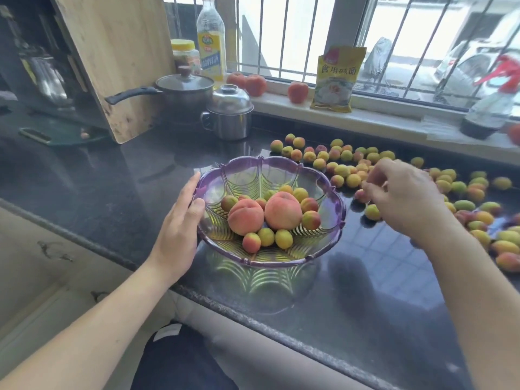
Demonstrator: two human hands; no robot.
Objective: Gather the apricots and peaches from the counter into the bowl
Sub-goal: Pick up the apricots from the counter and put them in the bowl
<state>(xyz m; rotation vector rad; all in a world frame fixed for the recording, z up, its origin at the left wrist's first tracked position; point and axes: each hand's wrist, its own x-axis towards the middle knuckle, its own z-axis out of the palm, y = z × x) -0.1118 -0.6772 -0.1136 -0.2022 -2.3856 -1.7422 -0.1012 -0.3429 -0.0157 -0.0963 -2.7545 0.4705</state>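
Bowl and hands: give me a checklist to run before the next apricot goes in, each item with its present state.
1. Bowl steadied: ok, left hand holds its rim.
2. Room in the bowl: ok, two peaches and a few apricots inside.
3. Right hand over the loose apricots: ok.
4. Fruit held in the right hand: cannot tell, fingers curl away from view.
5. Counter fruit all gathered: not ok, many remain.

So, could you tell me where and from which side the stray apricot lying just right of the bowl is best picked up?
Pinch that apricot across its round middle, coming from above. It lies alone on the dark counter, apart from the bowl, so fingertips can likely close on both sides. The right hand hovers right beside it, while the left hand holds the bowl's rim.
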